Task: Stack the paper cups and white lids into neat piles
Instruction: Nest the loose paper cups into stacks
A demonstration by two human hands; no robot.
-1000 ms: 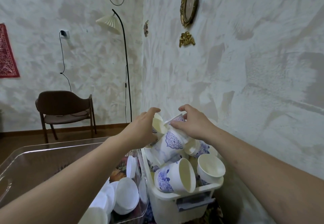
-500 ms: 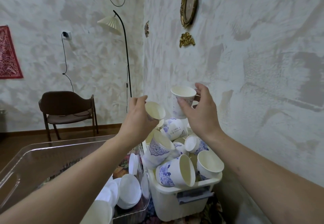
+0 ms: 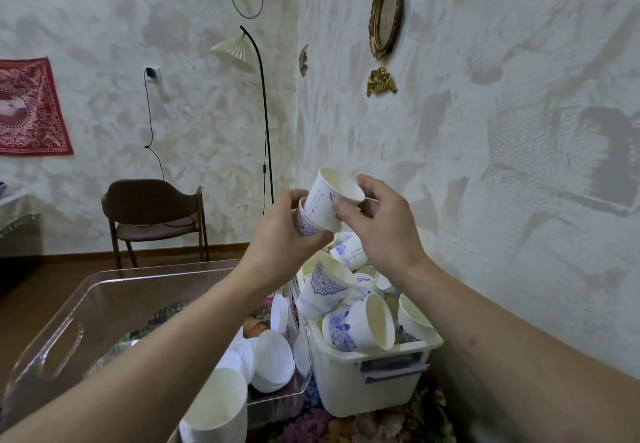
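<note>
Two cups: your right hand pinches the upper paper cup at its rim; your left hand wraps the lower cup.
Relation: upper cup's base sits partly in the lower cup's mouth, above the white bin.
Axis: both lean, mouths up and right (not quite in line, I judge).
Nearer hand: right drives, left steadies.
Left to do: loose cups in the bin; white lids in the clear tray.
</note>
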